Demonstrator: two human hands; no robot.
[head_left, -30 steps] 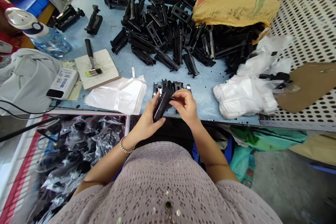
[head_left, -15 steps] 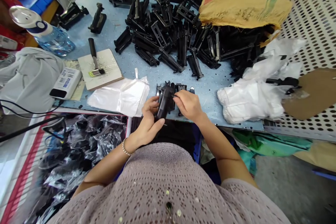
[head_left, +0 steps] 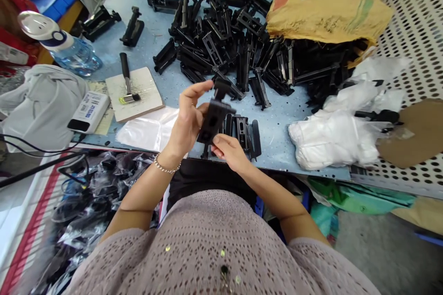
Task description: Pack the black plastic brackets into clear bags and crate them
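Both hands hold a black plastic part [head_left: 212,121], raised over the table's near edge and tilted, its slotted face toward me. My left hand [head_left: 188,117] grips it from the left side, with a finger stretched toward its upper end. At the lower end, my right hand [head_left: 230,150] pinches it between thumb and fingers. Just behind and right of my right hand, a few similar black parts [head_left: 244,131] lie side by side on the blue table [head_left: 277,124]. What exactly the part is, I cannot make out.
A big heap of black parts [head_left: 211,46] covers the back, partly spilling from a yellow sack [head_left: 328,4]. To the left are a brush [head_left: 127,78] on a board [head_left: 148,87], a white plastic bag [head_left: 147,131] and a water bottle [head_left: 74,50]. White wrapped bundles [head_left: 321,138] lie right.
The black part has been lifted and turned so its slotted face shows. My left hand moved up along it, and my right hand shifted to its lower end.
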